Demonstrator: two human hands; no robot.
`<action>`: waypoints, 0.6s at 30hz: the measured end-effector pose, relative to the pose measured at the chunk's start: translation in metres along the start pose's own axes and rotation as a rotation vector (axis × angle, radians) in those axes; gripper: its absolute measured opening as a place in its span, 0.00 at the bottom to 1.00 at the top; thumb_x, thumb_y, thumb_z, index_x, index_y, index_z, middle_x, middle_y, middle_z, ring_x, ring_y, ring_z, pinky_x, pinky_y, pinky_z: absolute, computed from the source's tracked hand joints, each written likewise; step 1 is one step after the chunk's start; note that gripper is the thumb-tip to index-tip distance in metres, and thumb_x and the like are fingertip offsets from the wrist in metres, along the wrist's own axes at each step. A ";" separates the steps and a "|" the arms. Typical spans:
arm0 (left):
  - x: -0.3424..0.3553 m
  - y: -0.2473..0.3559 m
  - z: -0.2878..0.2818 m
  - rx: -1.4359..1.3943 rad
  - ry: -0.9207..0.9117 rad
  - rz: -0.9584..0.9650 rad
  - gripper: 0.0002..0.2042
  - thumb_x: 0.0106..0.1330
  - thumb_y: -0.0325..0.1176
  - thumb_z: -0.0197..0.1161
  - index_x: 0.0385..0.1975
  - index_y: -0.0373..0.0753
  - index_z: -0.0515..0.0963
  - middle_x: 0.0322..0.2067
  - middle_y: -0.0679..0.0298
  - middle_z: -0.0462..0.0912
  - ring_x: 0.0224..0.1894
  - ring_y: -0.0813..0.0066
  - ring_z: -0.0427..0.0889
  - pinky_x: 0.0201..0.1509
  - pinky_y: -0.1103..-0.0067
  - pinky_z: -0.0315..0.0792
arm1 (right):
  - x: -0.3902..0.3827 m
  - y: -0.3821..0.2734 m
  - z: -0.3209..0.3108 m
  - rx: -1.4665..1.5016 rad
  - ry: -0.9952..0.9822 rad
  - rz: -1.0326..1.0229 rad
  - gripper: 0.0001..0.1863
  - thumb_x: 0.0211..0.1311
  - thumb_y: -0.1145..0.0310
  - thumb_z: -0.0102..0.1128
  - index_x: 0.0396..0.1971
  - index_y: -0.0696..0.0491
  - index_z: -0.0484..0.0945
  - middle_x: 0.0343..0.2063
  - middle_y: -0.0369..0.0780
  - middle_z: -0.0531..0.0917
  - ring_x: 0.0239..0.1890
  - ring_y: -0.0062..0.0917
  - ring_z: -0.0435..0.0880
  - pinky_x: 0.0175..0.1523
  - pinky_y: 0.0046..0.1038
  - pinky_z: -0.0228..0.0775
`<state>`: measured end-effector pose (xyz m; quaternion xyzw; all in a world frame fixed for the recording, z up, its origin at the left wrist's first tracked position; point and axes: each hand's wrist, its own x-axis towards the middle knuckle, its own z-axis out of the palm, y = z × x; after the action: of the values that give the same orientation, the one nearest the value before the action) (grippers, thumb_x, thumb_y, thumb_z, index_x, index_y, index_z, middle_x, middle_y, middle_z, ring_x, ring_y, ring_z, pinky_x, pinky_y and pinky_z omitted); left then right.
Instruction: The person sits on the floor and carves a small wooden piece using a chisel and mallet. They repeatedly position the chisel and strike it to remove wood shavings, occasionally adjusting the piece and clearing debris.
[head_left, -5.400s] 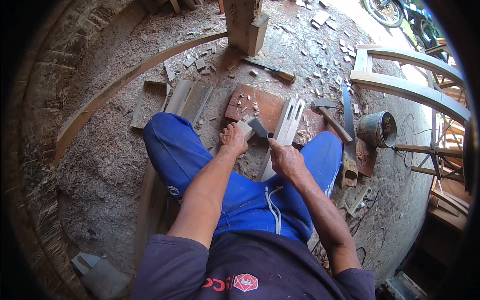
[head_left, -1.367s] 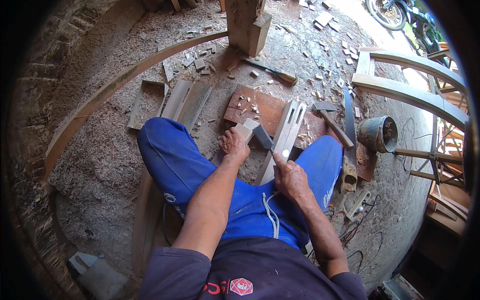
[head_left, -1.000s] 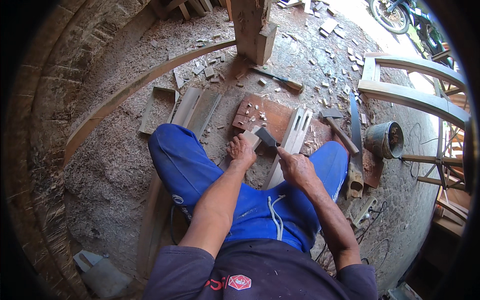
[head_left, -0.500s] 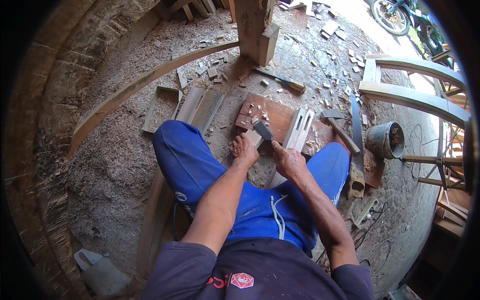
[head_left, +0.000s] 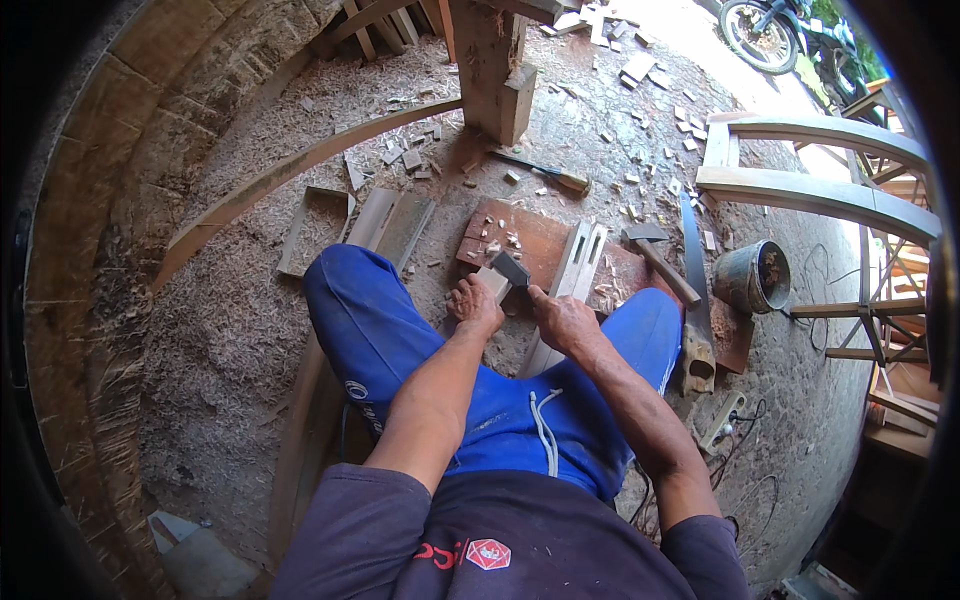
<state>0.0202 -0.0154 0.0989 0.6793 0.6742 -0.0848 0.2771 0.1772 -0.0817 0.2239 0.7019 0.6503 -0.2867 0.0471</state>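
Observation:
Between my bent knees, my left hand [head_left: 474,305] grips a pale wooden piece [head_left: 491,280], its far end over a reddish board [head_left: 545,230]. My right hand [head_left: 566,322] is closed on a tool with a broad dark blade [head_left: 510,268], which lies against that end; my index finger points along it, and the handle is mostly hidden in my fingers. Just right of the blade lies a long slotted timber [head_left: 589,255], running back under my right hand. A hatchet [head_left: 667,272] and a saw [head_left: 694,243] lie to the right.
A wooden post [head_left: 490,90] stands ahead, a curved strip [head_left: 263,162] reaching it from the left. Scattered offcuts, shavings and a chisel [head_left: 568,178] lie around. A bucket [head_left: 750,282], curved frame [head_left: 800,190], power strip [head_left: 718,428] with cords and motorbike [head_left: 770,35] are right; boards [head_left: 385,222] lie front left.
Both hands keep their grips. The dark blade has shifted back and forth at the far end of the pale piece. The view has shifted slightly with my head.

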 end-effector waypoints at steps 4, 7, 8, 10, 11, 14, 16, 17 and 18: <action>0.000 0.004 -0.007 0.009 0.013 0.007 0.35 0.54 0.35 0.71 0.61 0.34 0.61 0.61 0.47 0.69 0.65 0.45 0.70 0.67 0.51 0.66 | -0.010 0.020 -0.003 0.092 0.112 -0.118 0.21 0.72 0.63 0.51 0.63 0.46 0.76 0.34 0.56 0.87 0.39 0.53 0.87 0.45 0.53 0.79; 0.008 -0.001 -0.006 0.017 0.017 0.000 0.35 0.54 0.35 0.71 0.61 0.34 0.60 0.60 0.47 0.69 0.65 0.46 0.71 0.66 0.52 0.67 | -0.005 0.018 -0.009 0.034 0.075 -0.102 0.22 0.72 0.63 0.51 0.64 0.45 0.75 0.34 0.55 0.87 0.40 0.53 0.88 0.46 0.53 0.79; 0.008 -0.003 -0.006 0.021 0.023 0.000 0.36 0.55 0.35 0.71 0.61 0.34 0.60 0.60 0.47 0.69 0.65 0.46 0.71 0.66 0.52 0.67 | -0.003 0.007 -0.015 0.011 0.031 -0.073 0.22 0.72 0.62 0.51 0.65 0.44 0.75 0.34 0.56 0.87 0.40 0.53 0.87 0.47 0.52 0.79; 0.005 -0.002 -0.007 0.022 0.021 0.006 0.36 0.54 0.35 0.71 0.61 0.34 0.61 0.60 0.47 0.69 0.65 0.46 0.71 0.66 0.52 0.67 | -0.003 0.007 -0.004 0.021 0.010 -0.036 0.23 0.73 0.62 0.49 0.66 0.44 0.72 0.38 0.54 0.87 0.42 0.52 0.88 0.48 0.52 0.80; 0.003 0.000 -0.009 0.020 0.013 0.012 0.36 0.54 0.36 0.72 0.61 0.33 0.62 0.60 0.47 0.69 0.65 0.46 0.70 0.66 0.53 0.67 | -0.002 0.009 0.000 0.026 0.003 -0.015 0.24 0.74 0.61 0.49 0.67 0.43 0.70 0.40 0.53 0.88 0.43 0.51 0.88 0.48 0.52 0.80; 0.001 0.006 -0.018 -0.101 -0.019 0.000 0.34 0.53 0.36 0.72 0.59 0.31 0.67 0.59 0.47 0.70 0.63 0.43 0.72 0.65 0.55 0.70 | 0.001 0.029 0.012 0.358 0.194 -0.094 0.24 0.73 0.62 0.53 0.67 0.46 0.72 0.47 0.54 0.86 0.50 0.51 0.86 0.56 0.47 0.78; -0.002 0.010 -0.035 -0.208 -0.106 0.035 0.31 0.51 0.40 0.74 0.54 0.28 0.76 0.57 0.45 0.73 0.58 0.41 0.77 0.63 0.58 0.74 | 0.000 0.042 0.028 0.641 0.413 -0.079 0.24 0.72 0.61 0.58 0.66 0.49 0.74 0.52 0.55 0.84 0.54 0.48 0.85 0.60 0.41 0.77; 0.007 0.003 -0.039 -0.270 -0.157 0.058 0.31 0.51 0.41 0.74 0.52 0.28 0.77 0.55 0.44 0.74 0.58 0.42 0.78 0.63 0.59 0.75 | 0.000 0.040 0.025 0.659 0.458 0.006 0.24 0.73 0.59 0.57 0.66 0.49 0.75 0.50 0.54 0.85 0.54 0.47 0.86 0.58 0.41 0.77; 0.016 -0.005 -0.041 -0.332 -0.209 0.083 0.31 0.50 0.42 0.75 0.51 0.28 0.78 0.54 0.43 0.75 0.57 0.42 0.78 0.62 0.59 0.75 | -0.002 0.041 0.027 0.674 0.522 0.006 0.25 0.73 0.59 0.57 0.66 0.50 0.75 0.50 0.54 0.85 0.54 0.47 0.86 0.58 0.40 0.77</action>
<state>0.0057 0.0184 0.1240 0.6390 0.6179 -0.0313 0.4570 0.2059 -0.1013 0.1895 0.7290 0.5084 -0.2958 -0.3503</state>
